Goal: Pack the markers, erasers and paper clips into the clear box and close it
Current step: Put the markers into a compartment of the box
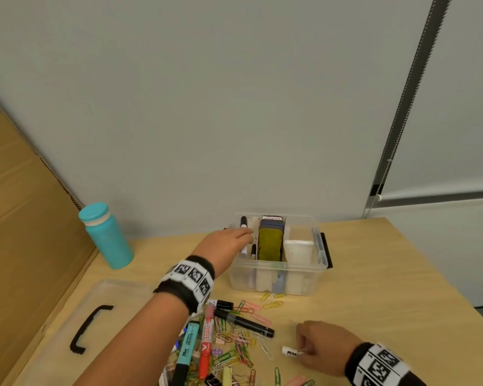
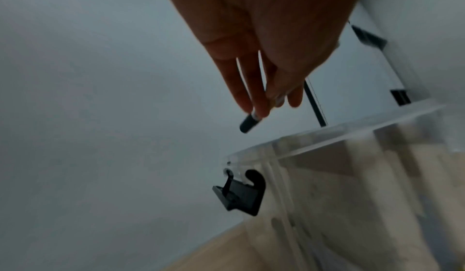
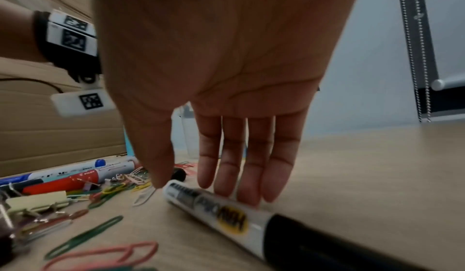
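Note:
The clear box (image 1: pixel 276 277) stands open at the back of the table, with erasers (image 1: pixel 269 243) upright in its middle section. My left hand (image 1: pixel 246 238) reaches over the box's left section and pinches a white marker with a black cap (image 1: pixel 243 222). In the left wrist view that marker's cap (image 2: pixel 249 123) sticks out past my fingers (image 2: pixel 241 88), above the box rim (image 2: pixel 352 134). My right hand (image 1: pixel 301 349) lies near the front, fingers straight. Its fingertips (image 3: pixel 246 191) touch a white marker with a black cap (image 3: pixel 226 213) lying on the table.
Loose markers (image 1: pixel 204 346) and several coloured paper clips (image 1: pixel 243 349) lie in a heap at the front centre. The box lid (image 1: pixel 117 291) with a black handle lies at the left. A teal bottle (image 1: pixel 106 235) stands beside a cardboard sheet (image 1: pixel 17 218).

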A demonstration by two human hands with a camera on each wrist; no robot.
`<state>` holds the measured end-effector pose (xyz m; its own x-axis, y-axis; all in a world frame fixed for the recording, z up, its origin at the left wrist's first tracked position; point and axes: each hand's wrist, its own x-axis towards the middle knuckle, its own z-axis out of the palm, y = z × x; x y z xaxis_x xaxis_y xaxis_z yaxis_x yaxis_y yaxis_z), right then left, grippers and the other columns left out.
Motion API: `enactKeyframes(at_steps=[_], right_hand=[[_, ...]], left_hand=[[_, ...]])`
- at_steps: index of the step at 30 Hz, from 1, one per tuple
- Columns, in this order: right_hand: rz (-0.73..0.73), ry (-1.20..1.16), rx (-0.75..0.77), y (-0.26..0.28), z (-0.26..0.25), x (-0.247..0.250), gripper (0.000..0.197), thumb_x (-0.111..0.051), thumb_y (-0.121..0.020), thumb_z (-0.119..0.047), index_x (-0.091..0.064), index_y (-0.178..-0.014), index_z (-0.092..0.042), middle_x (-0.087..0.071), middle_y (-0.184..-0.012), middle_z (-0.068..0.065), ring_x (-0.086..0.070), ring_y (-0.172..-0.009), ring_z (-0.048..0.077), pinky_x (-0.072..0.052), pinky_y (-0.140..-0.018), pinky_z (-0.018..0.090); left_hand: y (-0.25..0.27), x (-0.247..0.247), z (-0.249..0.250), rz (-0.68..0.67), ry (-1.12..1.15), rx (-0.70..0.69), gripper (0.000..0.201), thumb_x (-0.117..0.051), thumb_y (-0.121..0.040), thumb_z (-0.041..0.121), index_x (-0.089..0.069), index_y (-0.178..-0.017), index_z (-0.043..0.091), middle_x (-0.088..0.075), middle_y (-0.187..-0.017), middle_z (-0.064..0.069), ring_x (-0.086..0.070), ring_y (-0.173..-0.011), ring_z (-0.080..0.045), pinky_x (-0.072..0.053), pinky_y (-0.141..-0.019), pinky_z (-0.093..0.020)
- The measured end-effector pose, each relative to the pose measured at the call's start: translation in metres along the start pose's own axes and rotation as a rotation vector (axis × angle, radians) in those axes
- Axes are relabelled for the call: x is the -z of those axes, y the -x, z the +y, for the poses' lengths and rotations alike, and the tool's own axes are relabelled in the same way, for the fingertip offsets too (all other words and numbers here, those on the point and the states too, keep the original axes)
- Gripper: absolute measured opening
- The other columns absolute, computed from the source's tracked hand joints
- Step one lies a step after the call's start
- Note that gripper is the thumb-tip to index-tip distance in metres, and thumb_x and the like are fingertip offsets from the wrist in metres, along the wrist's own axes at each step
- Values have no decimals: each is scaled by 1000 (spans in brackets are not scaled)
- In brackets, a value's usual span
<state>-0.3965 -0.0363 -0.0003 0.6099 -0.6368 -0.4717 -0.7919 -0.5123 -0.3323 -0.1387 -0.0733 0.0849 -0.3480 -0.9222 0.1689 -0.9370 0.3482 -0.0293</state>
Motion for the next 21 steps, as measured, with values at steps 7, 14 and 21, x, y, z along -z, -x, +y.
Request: enactKeyframes(at_steps=[7,14,21], right_hand=[[3,7,-23,5,11,-13,13,-51,-90,-32,-45,-100,-26,-45,-102,-3,-50,-90,21,-40,-77,30],[41,54,-24,2,9,-20,9,-46,-94,-27,-37,-96,-26,-41,-98,-5,-42,-83,19,-36,-73,31],[59,84,-34,-3,8,-33,37,-43,-96,-20,-34,-132,-15,-44,-131,9,-50,-112,27,-32,-77,29]], left_hand=[[18,-13,14,134,221,228,56,-44,-90,2,-39,-139,30,-45,-140,10,-51,-117,-12,-46,-95,-26],[64,-57,59,-225,251,161,24,-40,-95,23,-54,-114,29,-55,-113,8,-51,-104,-12,-46,-90,-31],[53,-75,82,-552,88,189,38,-43,-96,15,-51,-131,26,-46,-138,1,-39,-128,-22,-33,-102,-47]])
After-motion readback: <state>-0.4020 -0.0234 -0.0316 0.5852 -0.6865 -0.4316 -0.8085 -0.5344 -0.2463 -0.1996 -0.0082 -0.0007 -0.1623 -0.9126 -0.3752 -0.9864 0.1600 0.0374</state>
